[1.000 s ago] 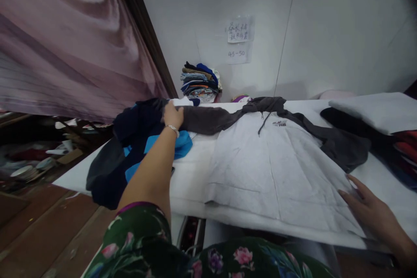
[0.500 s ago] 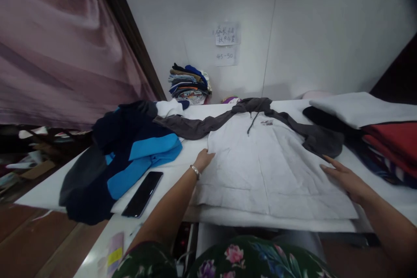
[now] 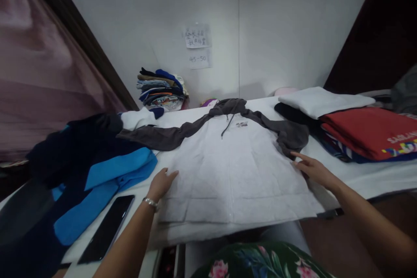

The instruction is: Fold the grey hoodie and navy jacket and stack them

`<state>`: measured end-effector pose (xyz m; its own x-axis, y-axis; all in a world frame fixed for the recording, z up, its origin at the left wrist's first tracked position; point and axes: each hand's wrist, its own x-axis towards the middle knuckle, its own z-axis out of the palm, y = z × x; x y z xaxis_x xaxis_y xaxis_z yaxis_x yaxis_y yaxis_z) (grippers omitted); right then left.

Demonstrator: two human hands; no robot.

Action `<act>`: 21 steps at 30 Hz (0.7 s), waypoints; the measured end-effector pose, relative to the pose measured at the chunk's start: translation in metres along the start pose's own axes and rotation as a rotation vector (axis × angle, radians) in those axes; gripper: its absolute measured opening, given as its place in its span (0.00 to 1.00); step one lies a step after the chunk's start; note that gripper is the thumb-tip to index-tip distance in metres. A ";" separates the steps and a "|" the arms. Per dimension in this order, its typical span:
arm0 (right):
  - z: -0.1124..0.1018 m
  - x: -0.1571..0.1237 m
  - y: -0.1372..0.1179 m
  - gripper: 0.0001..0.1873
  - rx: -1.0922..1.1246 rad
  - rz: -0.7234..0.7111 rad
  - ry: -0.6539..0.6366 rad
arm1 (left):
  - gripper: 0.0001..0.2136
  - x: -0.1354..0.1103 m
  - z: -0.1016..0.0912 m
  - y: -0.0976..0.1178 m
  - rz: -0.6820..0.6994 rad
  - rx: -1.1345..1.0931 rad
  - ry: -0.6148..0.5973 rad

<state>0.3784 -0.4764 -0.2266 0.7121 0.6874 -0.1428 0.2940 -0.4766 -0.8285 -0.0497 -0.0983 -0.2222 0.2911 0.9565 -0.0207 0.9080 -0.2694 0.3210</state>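
A zip hoodie [image 3: 208, 173] lies front up on the table, its white body spread flat and its grey sleeves stretched out to both sides. The dark hood [image 3: 228, 106] points toward the wall. At the body's left edge is my left hand [image 3: 160, 184], a bracelet on the wrist, thumb and fingers apart. Opposite it, my right hand [image 3: 314, 173] reaches to the right edge just below the grey sleeve [image 3: 293, 134], fingers stretched out and touching the cloth. Neither hand has a visible fold of cloth in its grip.
Dark blue and bright blue clothes [image 3: 120, 169] lie heaped at the left, beside a phone [image 3: 107, 230]. Folded clothes, a red one [image 3: 365, 132] and a white one [image 3: 322, 100] among them, are stacked at the right. Another stack [image 3: 161, 91] stands by the wall under paper signs [image 3: 198, 45].
The view has swung to the right, so everything sits further left in it. My left thumb now shows apart from the fingers. The hoodie still lies spread flat.
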 end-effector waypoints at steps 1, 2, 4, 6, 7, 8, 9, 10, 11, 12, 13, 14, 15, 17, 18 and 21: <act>-0.006 0.005 -0.001 0.36 -0.022 0.018 0.082 | 0.28 -0.004 -0.001 -0.005 0.005 0.010 -0.018; -0.011 0.011 -0.003 0.36 -0.061 0.020 0.172 | 0.28 -0.009 -0.002 -0.009 0.009 0.021 -0.042; -0.017 0.025 -0.007 0.36 -0.190 -0.012 0.316 | 0.29 -0.017 -0.005 -0.012 -0.002 0.042 -0.069; -0.016 0.040 -0.012 0.37 -0.356 -0.063 0.348 | 0.29 -0.025 -0.007 -0.008 -0.050 0.076 -0.077; -0.012 0.047 -0.014 0.37 -0.432 -0.076 0.330 | 0.28 -0.029 -0.008 -0.004 -0.075 0.097 -0.076; -0.008 0.054 -0.016 0.37 -0.500 -0.074 0.306 | 0.28 -0.033 -0.009 0.001 -0.098 0.119 -0.073; -0.003 0.061 -0.018 0.36 -0.566 -0.065 0.280 | 0.28 -0.036 -0.010 0.005 -0.116 0.137 -0.071; 0.000 0.067 -0.019 0.34 -0.639 -0.059 0.244 | 0.28 -0.039 -0.011 0.008 -0.127 0.149 -0.071; 0.003 0.073 -0.021 0.30 -0.712 -0.057 0.203 | 0.27 -0.041 -0.012 0.010 -0.130 0.153 -0.073; 0.004 0.078 -0.023 0.25 -0.777 -0.060 0.162 | 0.27 -0.042 -0.013 0.011 -0.133 0.150 -0.076; 0.001 0.083 -0.024 0.19 -0.830 -0.070 0.127 | 0.27 -0.044 -0.014 0.011 -0.132 0.141 -0.079; -0.003 0.086 -0.026 0.15 -0.868 -0.083 0.104 | 0.28 -0.045 -0.015 0.009 -0.128 0.129 -0.082; -0.011 0.088 -0.028 0.12 -0.892 -0.094 0.100 | 0.28 -0.047 -0.016 0.007 -0.123 0.118 -0.085; -0.033 0.089 -0.032 0.11 -0.921 -0.098 0.168 | 0.29 -0.052 -0.017 0.003 -0.118 0.093 -0.087; -0.046 0.088 -0.032 0.13 -0.940 -0.098 0.222 | 0.30 -0.055 -0.016 0.000 -0.118 0.077 -0.084; -0.083 0.079 -0.028 0.18 -1.001 -0.098 0.367 | 0.31 -0.065 -0.013 -0.006 -0.119 0.028 -0.052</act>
<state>0.4793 -0.4538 -0.1695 0.7562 0.6197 0.2103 0.6308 -0.7758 0.0178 -0.0775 -0.1573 -0.2108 0.1950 0.9750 -0.1066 0.9451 -0.1577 0.2863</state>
